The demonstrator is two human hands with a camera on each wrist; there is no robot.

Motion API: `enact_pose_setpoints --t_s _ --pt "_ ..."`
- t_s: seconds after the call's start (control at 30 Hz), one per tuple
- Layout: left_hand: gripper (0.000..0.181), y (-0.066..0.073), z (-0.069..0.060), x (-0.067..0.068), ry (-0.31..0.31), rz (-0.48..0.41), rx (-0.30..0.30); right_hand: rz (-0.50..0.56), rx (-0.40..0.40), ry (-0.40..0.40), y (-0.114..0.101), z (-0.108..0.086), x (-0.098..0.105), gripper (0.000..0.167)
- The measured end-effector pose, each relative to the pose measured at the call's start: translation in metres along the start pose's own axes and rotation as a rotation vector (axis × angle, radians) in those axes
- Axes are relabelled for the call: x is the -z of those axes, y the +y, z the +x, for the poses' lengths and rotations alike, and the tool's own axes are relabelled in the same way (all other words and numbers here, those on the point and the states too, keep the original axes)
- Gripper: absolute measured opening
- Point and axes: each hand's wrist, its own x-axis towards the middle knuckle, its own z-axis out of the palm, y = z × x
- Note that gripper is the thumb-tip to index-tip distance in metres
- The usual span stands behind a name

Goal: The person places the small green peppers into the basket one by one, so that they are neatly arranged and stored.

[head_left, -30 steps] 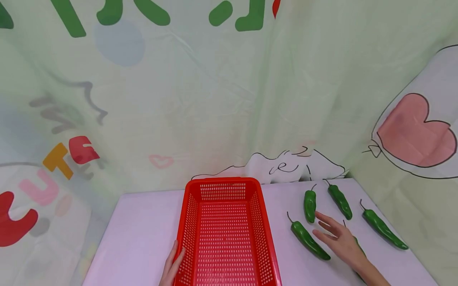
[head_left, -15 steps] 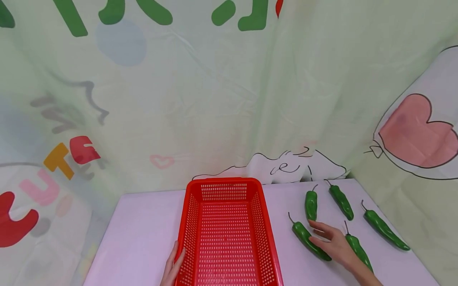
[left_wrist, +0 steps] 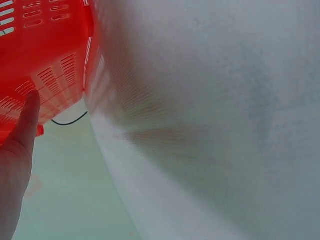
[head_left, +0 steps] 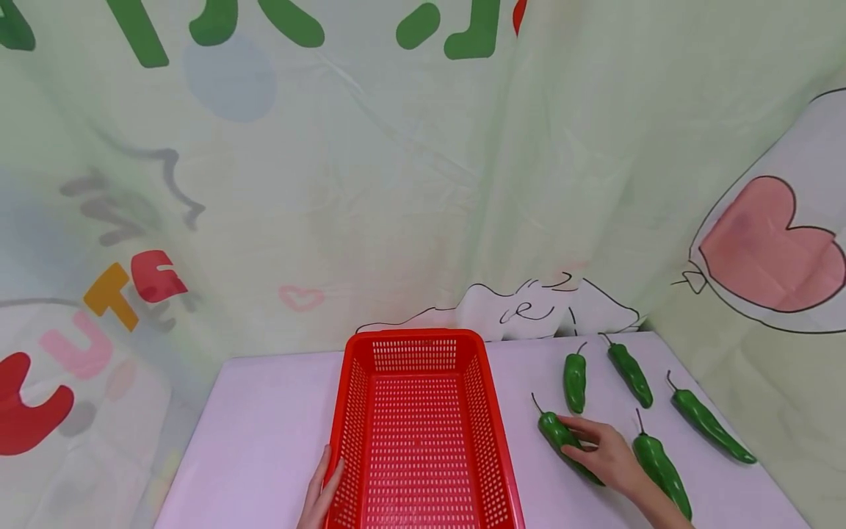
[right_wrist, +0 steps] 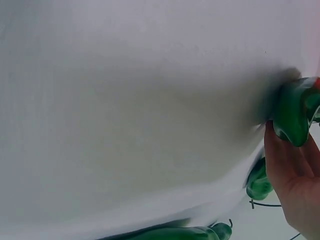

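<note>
My right hand (head_left: 600, 454) has its thumb and fingers around a green chili pepper (head_left: 551, 429) lying on the table, right of a red plastic basket (head_left: 494, 419). The right wrist view shows that pepper (right_wrist: 291, 114) between the fingers of my hand (right_wrist: 295, 182); its far part is cut off at the frame edge. At the basket's left rim my left hand (head_left: 319, 496) holds on, one digit outside the wall and another over the rim. In the left wrist view a finger (left_wrist: 26, 122) lies along the slotted outer wall.
Several other green peppers lie nearby: one behind (head_left: 575, 382), one at the back (head_left: 630, 375), one by my right wrist (head_left: 663, 470) and one near the table's right edge (head_left: 710, 426). A printed curtain (head_left: 396, 184) hangs behind the table (head_left: 264, 426).
My right hand has moved left and down onto the nearest pepper beside the basket, its fingers closing around it. My left hand and the basket have stayed in place.
</note>
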Motion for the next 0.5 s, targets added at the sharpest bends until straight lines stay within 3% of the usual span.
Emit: enact_pose_setpoints --t_s 0.27,0.43,0.5 --pt "0.081 -0.0004 -0.0006 0.0020 -0.031 -0.008 -0.008 -0.006 0.012 0.012 -0.0011 -0.0013 -0.0005 0.041" --pt "0.085 0.0006 0.0005 0.0009 -0.017 -0.060 0.021 -0.009 0.042 0.019 -0.0004 0.0000 0.0007 0.040" --pt "0.086 -0.0023 0.0003 0.0009 -0.014 -0.050 -0.002 0.000 0.066 0.025 -0.0021 0.0009 0.0010 0.039"
